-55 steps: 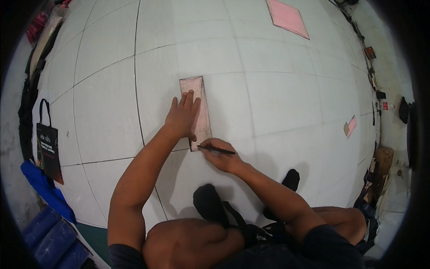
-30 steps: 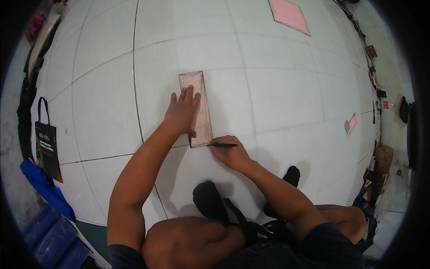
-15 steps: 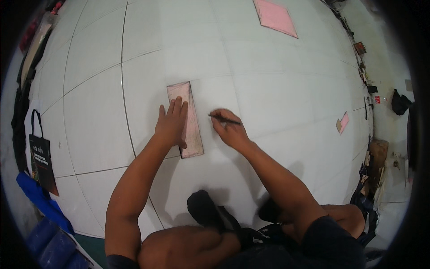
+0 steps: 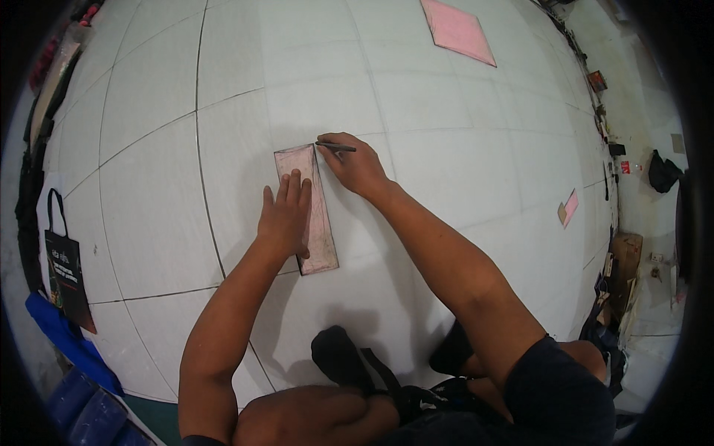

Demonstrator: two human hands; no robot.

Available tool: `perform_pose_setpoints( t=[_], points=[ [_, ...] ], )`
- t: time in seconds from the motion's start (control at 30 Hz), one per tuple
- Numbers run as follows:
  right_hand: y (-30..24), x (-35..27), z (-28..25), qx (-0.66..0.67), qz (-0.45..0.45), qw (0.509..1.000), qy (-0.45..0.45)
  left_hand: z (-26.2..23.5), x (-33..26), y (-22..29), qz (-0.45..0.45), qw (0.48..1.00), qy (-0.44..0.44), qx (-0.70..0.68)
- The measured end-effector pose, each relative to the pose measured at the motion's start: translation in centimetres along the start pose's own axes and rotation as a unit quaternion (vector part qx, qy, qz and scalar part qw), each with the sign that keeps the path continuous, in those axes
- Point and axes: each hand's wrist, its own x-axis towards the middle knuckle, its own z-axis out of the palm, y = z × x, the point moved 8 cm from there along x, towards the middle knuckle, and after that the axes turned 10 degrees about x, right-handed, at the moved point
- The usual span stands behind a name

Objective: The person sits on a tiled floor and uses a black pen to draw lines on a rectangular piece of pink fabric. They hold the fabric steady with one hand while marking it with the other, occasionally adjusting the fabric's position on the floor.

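Note:
A long, narrow pink template (image 4: 323, 230) with dark edges and faint drawn lines lies on a thin white sheet (image 4: 454, 178); floor tile lines show through the sheet. My left hand (image 4: 284, 223) presses flat on the template with its fingers spread, covering its left middle part. Between the fingertips of my right hand (image 4: 359, 165) is a slim dark pen (image 4: 338, 146). Its tip is at the template's far right corner. Whether it touches the sheet I cannot tell.
Farther off lies a larger pink piece (image 4: 461, 33). On the right are a small pink piece (image 4: 571, 207) and a small brown piece (image 4: 562, 215). A black tote bag (image 4: 65, 267) and blue cloth (image 4: 71, 343) lie at left. My dark-covered foot (image 4: 338, 355) is close by.
My right hand has moved away from me and to the left, bringing the pen from beside the template to its far corner. My left hand stays on the template.

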Motion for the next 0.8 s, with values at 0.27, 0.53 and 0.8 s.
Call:
perform_pose_setpoints(
  t=[0.27, 0.53, 0.8],
  points=[
    [-2.0, -2.0, 1.5, -0.157, -0.128, 0.972, -0.116, 0.1, 0.0, -0.1, 0.000, 1.000, -0.004, -0.014],
    [-4.0, -16.4, 1.6, -0.092, -0.170, 0.956, -0.222, -0.2, 0.0, -0.2, -0.004, 0.999, -0.001, -0.044],
    [-5.4, -18.8, -2.2, -0.014, -0.059, 0.989, -0.136, -0.5, -0.2, -0.2, -0.001, 0.998, -0.006, -0.069]
  ],
)
